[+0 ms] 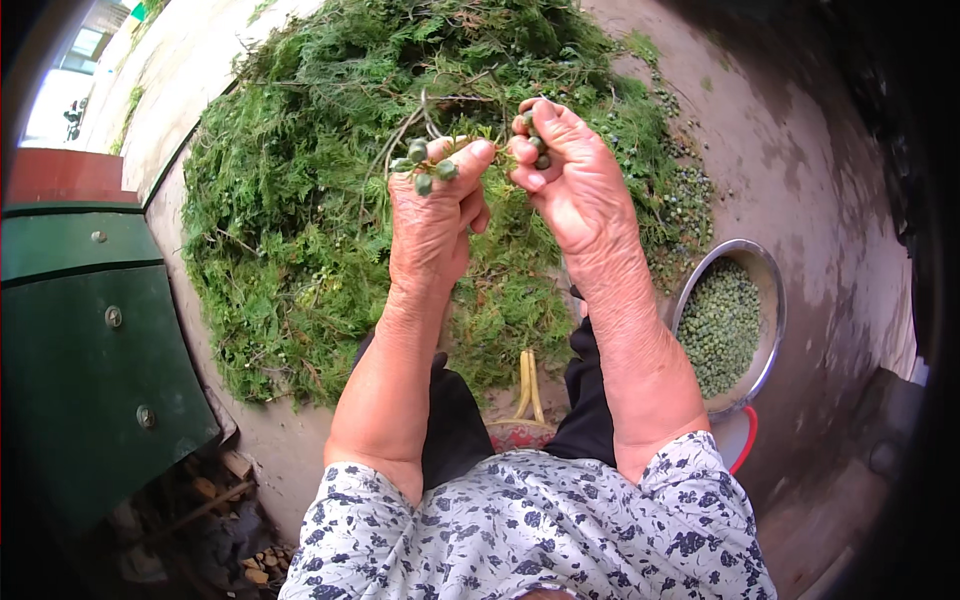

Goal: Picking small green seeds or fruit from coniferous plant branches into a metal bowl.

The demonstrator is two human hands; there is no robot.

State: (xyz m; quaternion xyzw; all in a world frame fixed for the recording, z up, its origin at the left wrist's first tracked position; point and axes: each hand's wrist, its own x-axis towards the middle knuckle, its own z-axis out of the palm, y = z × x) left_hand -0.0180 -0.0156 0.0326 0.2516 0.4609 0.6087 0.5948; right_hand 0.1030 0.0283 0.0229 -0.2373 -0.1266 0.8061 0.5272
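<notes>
My left hand [435, 215] is raised over the pile and closed around a thin evergreen twig. Several plump green seed cones [424, 170] stick out beside its thumb. Close by on the right, my right hand [580, 190] pinches a few green seed cones [538, 143] between thumb and fingers. Whether those are still joined to the twig I cannot tell. Beneath both hands spreads a large heap of cut evergreen branches [300, 200], with feathery green foliage and bare stems.
A metal basin [779, 300] full of small green cones stands to my right, by a red-rimmed container [750, 440]. Loose cones [690, 195] lie along the heap's right edge. Dark green metal panels [80, 330] stand at the left, above wood pieces [262, 565].
</notes>
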